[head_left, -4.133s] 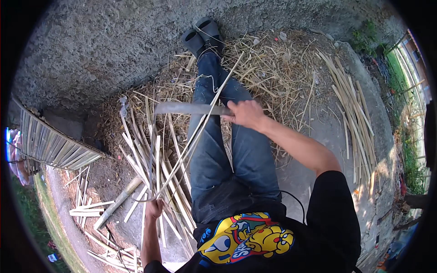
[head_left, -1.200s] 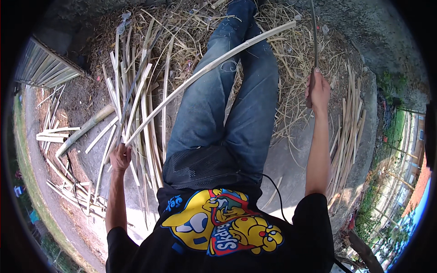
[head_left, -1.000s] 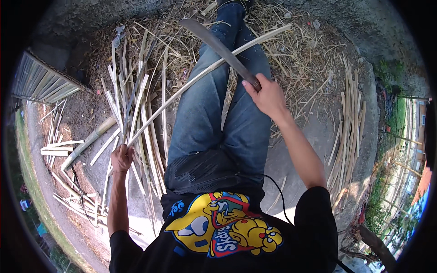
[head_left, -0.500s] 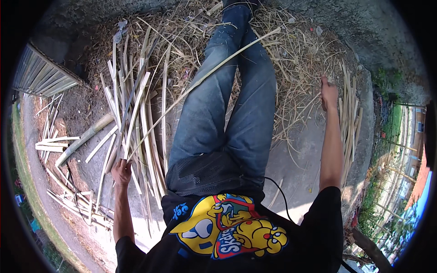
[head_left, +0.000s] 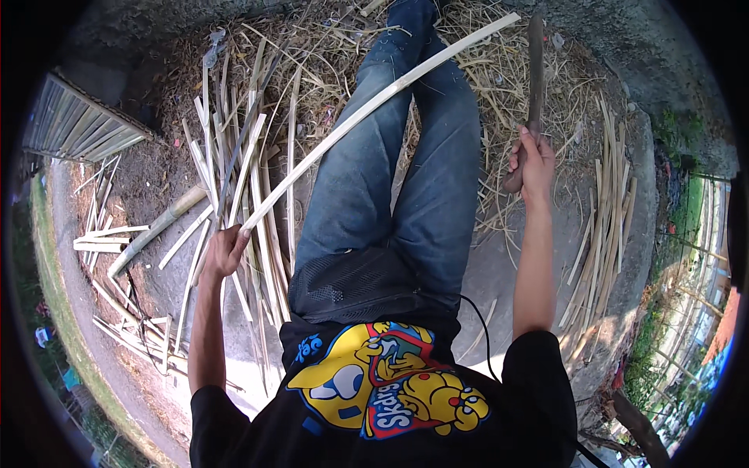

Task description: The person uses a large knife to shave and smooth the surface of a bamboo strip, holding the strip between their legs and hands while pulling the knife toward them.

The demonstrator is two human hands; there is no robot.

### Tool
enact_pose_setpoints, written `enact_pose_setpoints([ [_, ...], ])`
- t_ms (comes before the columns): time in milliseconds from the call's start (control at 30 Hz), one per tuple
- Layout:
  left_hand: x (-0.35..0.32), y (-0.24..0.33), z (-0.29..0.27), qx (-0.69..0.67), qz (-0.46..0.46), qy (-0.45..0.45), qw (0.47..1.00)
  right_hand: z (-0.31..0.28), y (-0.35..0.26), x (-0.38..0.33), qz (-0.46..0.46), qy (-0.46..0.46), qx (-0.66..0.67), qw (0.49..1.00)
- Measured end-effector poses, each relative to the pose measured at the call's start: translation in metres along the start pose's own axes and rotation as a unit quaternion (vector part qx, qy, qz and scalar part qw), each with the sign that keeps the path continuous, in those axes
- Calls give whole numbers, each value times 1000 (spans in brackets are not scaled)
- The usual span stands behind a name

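My left hand is closed around the near end of a long pale bamboo strip. The strip slants up to the right across my jeans, its far end past my legs. To the right of my legs, my right hand grips the brown handle of a machete. Its long dark blade points away from me, over the shavings and apart from the strip. Beside my left hand lies a pile of split bamboo strips, partly under the held strip.
Curly bamboo shavings cover the ground around my feet. More strips lie in a bundle at the right. A bamboo pole and a slatted bamboo panel are at the left. A rough wall borders the far right.
The bamboo strip's near end has risen with my left hand, and its wider face now shows. My right hand has moved left; the machete blade, hard to see before, is now plainly visible.
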State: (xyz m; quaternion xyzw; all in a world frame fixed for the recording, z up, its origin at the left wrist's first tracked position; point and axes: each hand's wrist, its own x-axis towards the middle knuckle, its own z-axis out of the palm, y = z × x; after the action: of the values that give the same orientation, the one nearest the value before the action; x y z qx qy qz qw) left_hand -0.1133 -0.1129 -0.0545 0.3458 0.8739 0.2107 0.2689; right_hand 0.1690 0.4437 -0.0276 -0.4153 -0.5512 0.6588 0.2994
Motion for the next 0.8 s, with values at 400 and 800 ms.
enact_pose_setpoints([
  [400, 38, -10, 3, -276, -157, -153, 936, 53, -6, 20, 60, -50, -45, 996],
  [800, 64, 3, -26, 31, -13, -17, 999, 57, -18, 98, -2, 59, -225, 973],
])
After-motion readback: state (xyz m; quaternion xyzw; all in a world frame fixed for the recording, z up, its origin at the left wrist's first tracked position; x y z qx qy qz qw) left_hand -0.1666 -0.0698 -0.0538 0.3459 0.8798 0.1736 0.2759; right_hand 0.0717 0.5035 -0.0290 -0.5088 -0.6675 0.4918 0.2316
